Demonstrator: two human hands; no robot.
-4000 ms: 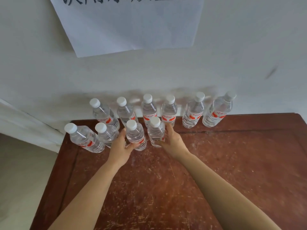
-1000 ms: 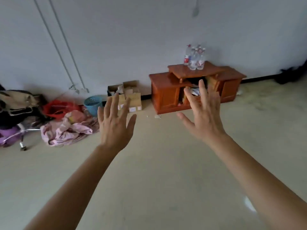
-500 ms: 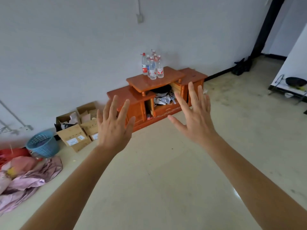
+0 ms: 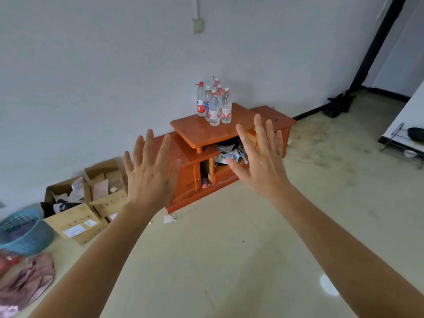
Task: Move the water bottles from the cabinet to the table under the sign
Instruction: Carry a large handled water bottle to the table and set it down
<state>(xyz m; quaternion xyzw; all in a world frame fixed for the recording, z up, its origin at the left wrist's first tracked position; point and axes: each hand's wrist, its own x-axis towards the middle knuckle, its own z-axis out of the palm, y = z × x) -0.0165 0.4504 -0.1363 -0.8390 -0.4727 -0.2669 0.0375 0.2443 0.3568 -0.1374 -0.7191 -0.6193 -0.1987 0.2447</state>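
Note:
Several clear water bottles [image 4: 214, 104] with red labels stand clustered on the raised top of a low orange wooden cabinet [image 4: 202, 134] against the white wall, some way ahead of me. My left hand [image 4: 150, 173] and my right hand [image 4: 260, 157] are both raised in front of me, fingers spread and straight, palms facing away, holding nothing. Both hands are well short of the cabinet and the bottles. The table and the sign are out of view.
Open cardboard boxes [image 4: 87, 200] with scraps sit on the floor left of the cabinet. A blue basket [image 4: 21, 230] and pink cloth [image 4: 25, 283] lie at far left. A metal rack [image 4: 403, 143] stands at the right edge. The cabinet's middle compartment holds crumpled papers [image 4: 227, 152].
I have turned away from the table where both hands set bottles down. The cabinet has come nearer and more central in view. Both hands stay spread and hold nothing.

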